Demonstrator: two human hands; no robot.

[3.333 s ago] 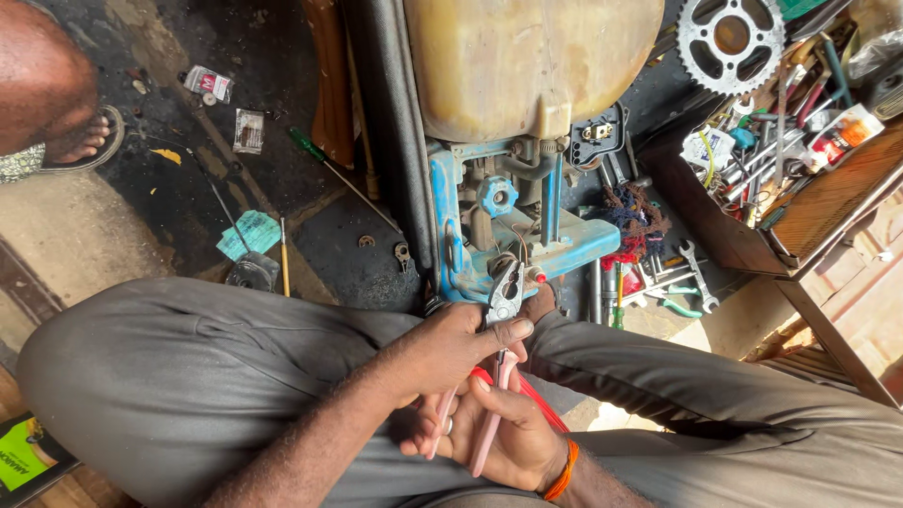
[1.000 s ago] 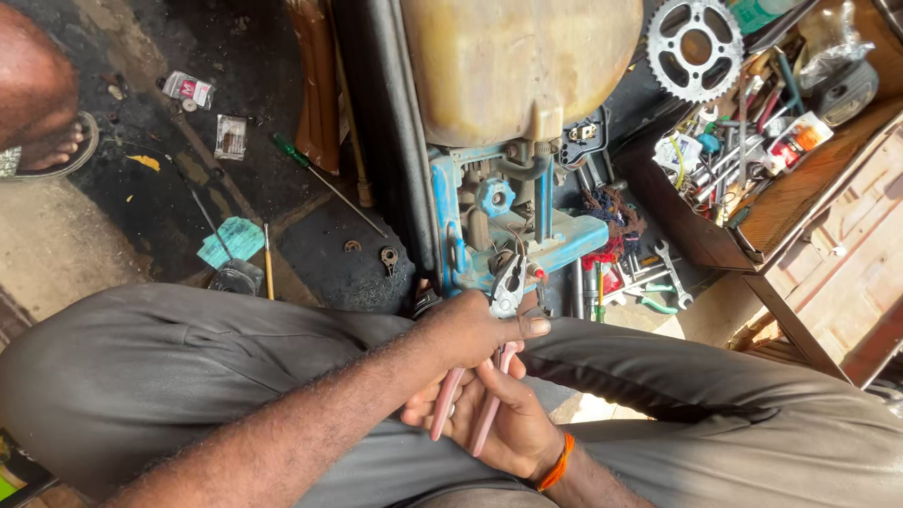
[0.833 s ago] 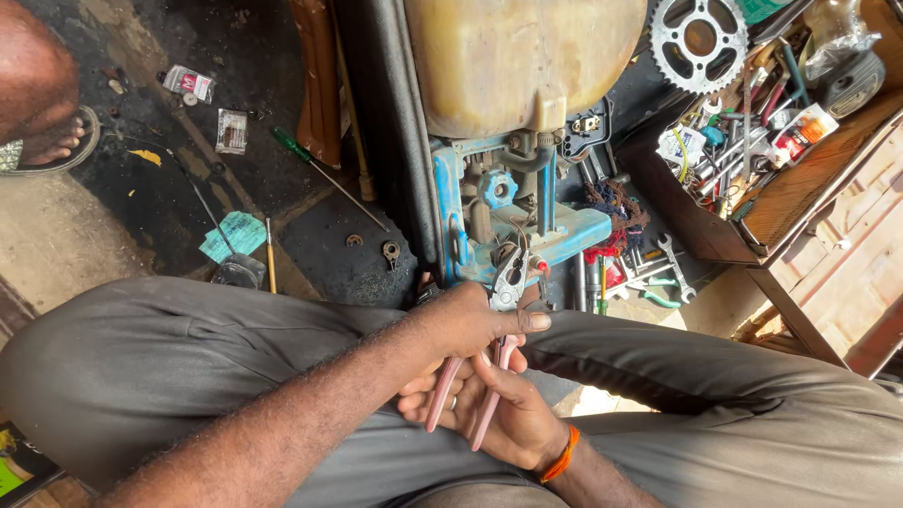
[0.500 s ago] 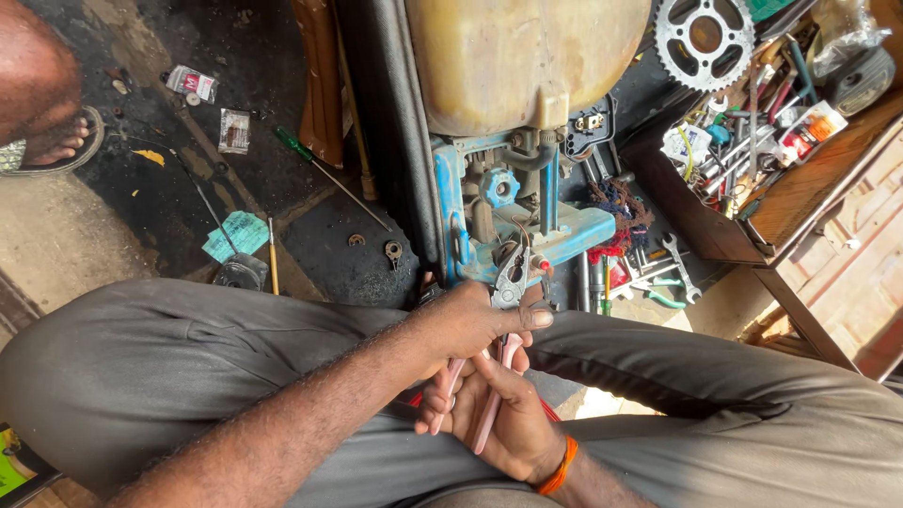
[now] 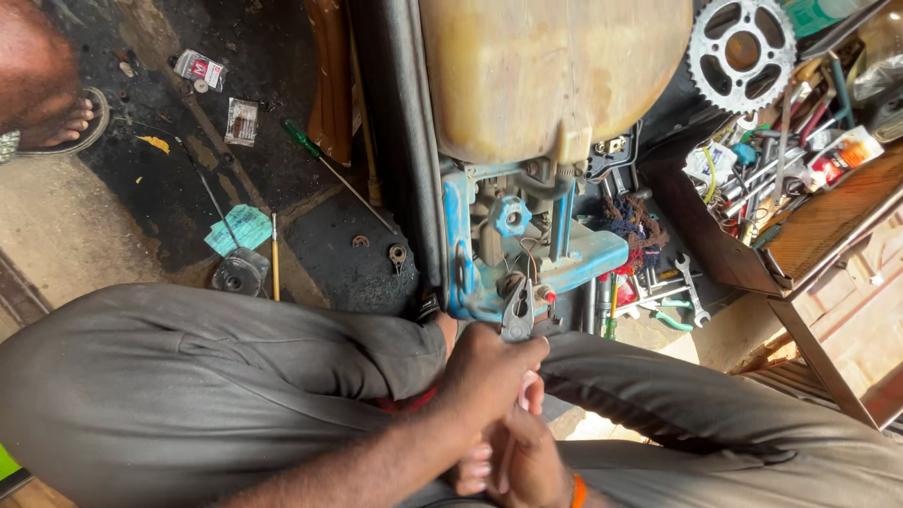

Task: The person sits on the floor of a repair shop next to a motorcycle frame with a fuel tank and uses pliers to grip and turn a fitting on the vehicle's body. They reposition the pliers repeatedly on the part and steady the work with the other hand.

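My left hand [image 5: 489,372] reaches forward from between my knees, forearm running up from the lower left, knuckles on top. Its grip is wrapped tight around the pliers [image 5: 517,315] just behind the metal head. My right hand [image 5: 522,461] sits directly below it, palm upward, fingers curled closed on the pliers' pink handles, which are mostly hidden. An orange wristband [image 5: 578,491] circles that wrist.

The pliers point away from me. Their nose stands slightly parted at the base of the blue machine frame [image 5: 527,254], near a red-tipped wire [image 5: 547,295]; I cannot tell whether the nose bites on anything. The frame sits below a yellowed tank [image 5: 555,75].

Both thighs, in grey trousers [image 5: 207,386], flank the hands. A sprocket [image 5: 741,52] and a wooden tool tray [image 5: 828,216] lie to the right. A green-handled screwdriver [image 5: 303,139] lies on the floor to the left.
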